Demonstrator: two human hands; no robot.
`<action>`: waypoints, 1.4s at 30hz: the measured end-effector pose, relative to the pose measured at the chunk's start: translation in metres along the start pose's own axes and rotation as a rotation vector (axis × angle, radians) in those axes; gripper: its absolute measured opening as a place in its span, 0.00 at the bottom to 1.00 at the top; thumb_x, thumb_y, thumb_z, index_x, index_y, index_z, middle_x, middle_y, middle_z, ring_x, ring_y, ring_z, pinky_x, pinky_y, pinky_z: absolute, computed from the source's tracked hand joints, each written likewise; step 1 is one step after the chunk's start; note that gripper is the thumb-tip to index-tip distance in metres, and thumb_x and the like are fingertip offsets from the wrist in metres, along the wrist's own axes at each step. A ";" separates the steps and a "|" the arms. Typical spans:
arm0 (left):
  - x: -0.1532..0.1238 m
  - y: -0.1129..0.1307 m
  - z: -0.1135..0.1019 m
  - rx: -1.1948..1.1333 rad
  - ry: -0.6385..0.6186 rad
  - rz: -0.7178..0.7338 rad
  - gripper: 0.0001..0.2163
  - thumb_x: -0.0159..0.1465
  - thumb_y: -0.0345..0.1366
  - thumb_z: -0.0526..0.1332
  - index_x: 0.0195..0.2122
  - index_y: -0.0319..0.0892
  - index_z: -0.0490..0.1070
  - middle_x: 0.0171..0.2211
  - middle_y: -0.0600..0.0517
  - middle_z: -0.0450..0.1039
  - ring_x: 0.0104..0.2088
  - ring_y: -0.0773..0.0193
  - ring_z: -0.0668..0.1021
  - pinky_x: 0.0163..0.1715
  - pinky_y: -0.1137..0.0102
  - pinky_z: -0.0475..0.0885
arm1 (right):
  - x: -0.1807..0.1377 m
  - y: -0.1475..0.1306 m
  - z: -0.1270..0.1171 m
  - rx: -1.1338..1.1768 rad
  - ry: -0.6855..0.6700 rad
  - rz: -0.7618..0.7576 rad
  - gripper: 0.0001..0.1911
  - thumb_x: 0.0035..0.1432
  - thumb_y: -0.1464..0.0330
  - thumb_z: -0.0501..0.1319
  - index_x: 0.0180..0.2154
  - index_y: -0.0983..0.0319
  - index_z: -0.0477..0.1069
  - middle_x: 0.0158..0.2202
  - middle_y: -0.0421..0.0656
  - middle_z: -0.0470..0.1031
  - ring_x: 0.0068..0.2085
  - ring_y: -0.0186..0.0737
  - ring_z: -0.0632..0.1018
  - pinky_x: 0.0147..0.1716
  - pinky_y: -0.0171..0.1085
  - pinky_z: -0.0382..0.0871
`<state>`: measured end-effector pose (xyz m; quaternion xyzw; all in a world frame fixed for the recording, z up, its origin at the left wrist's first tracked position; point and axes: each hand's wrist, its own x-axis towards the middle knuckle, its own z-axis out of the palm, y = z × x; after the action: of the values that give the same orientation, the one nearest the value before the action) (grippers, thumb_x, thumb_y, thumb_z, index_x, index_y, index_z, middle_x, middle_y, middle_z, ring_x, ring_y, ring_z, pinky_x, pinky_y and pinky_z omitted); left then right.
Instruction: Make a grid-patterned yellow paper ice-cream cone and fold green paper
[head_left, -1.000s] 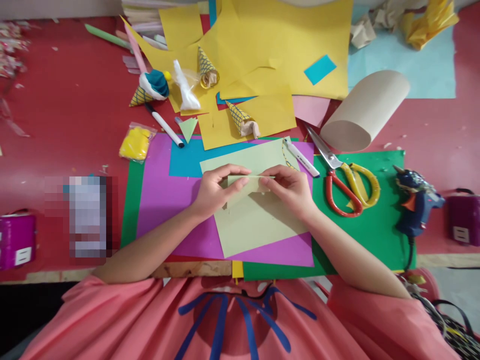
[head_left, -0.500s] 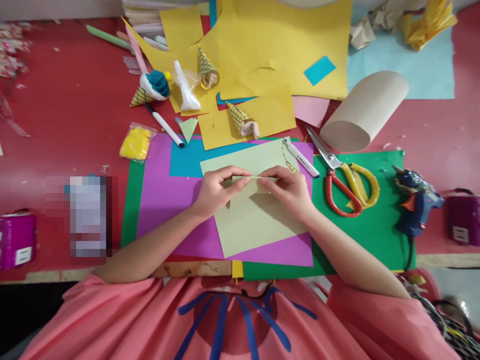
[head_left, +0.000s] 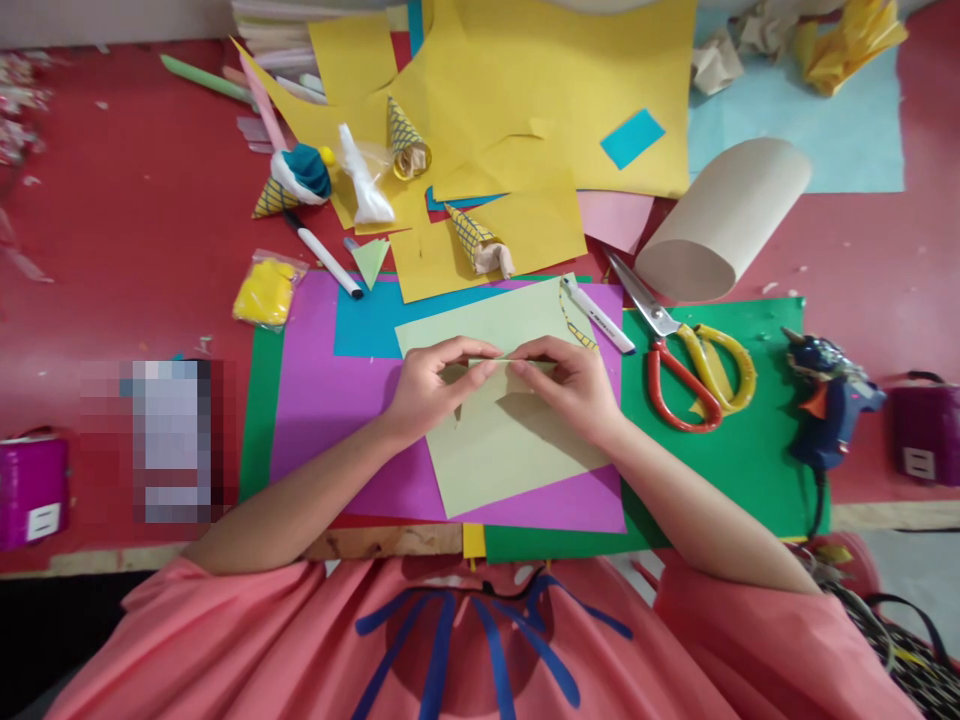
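A small piece of pale green paper (head_left: 506, 361) is pinched between my two hands and shows almost edge-on as a thin line. My left hand (head_left: 431, 388) grips its left part between thumb and fingers. At the right part, my right hand (head_left: 577, 388) holds it the same way, the fingertips of both hands nearly meeting. Beneath them lies a larger pale green sheet (head_left: 517, 465), tilted on a purple sheet (head_left: 330, 400). A white marker (head_left: 598, 315) rests at the sheet's upper right, beside a yellow-and-blue patterned strip (head_left: 579, 334).
Scissors (head_left: 667, 330) with red and yellow handles and a cardboard tube (head_left: 727, 220) lie to the right, near a glue gun (head_left: 836, 405). Small patterned paper cones (head_left: 469, 235) lie on yellow paper (head_left: 555, 60) at the back. A second marker (head_left: 326, 255) lies left.
The small paper has tipped from showing some of its face to nearly edge-on. Both hands keep their pinch in almost the same place. The view has shifted slightly.
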<state>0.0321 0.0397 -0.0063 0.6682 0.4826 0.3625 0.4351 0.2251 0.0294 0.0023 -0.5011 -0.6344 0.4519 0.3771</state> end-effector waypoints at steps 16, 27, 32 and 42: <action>0.000 0.002 0.001 0.048 0.007 0.027 0.05 0.60 0.36 0.64 0.34 0.43 0.78 0.31 0.54 0.80 0.30 0.70 0.79 0.30 0.79 0.73 | 0.000 -0.001 -0.001 0.022 -0.025 0.008 0.06 0.59 0.69 0.61 0.32 0.62 0.75 0.32 0.41 0.80 0.34 0.34 0.78 0.35 0.33 0.70; 0.004 0.000 -0.001 -0.044 0.132 -0.027 0.04 0.59 0.34 0.64 0.31 0.41 0.76 0.30 0.53 0.80 0.28 0.71 0.79 0.27 0.80 0.73 | 0.003 0.009 -0.008 0.184 0.035 0.126 0.10 0.56 0.62 0.64 0.34 0.62 0.76 0.27 0.40 0.75 0.27 0.31 0.73 0.27 0.33 0.65; 0.003 0.000 -0.001 0.036 0.050 0.023 0.05 0.60 0.36 0.64 0.35 0.43 0.78 0.33 0.53 0.81 0.34 0.69 0.81 0.33 0.79 0.74 | 0.002 0.006 -0.006 0.147 0.022 0.139 0.09 0.57 0.63 0.63 0.33 0.62 0.76 0.27 0.39 0.75 0.26 0.30 0.71 0.26 0.32 0.63; 0.002 0.003 -0.002 0.106 0.047 0.004 0.05 0.60 0.36 0.64 0.32 0.44 0.79 0.31 0.54 0.81 0.32 0.69 0.80 0.31 0.78 0.73 | 0.003 0.003 -0.009 0.131 -0.044 0.123 0.11 0.59 0.62 0.62 0.30 0.64 0.74 0.25 0.39 0.74 0.26 0.30 0.71 0.25 0.32 0.63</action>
<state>0.0317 0.0419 -0.0027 0.6825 0.5099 0.3529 0.3869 0.2337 0.0343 0.0022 -0.5032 -0.5797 0.5257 0.3666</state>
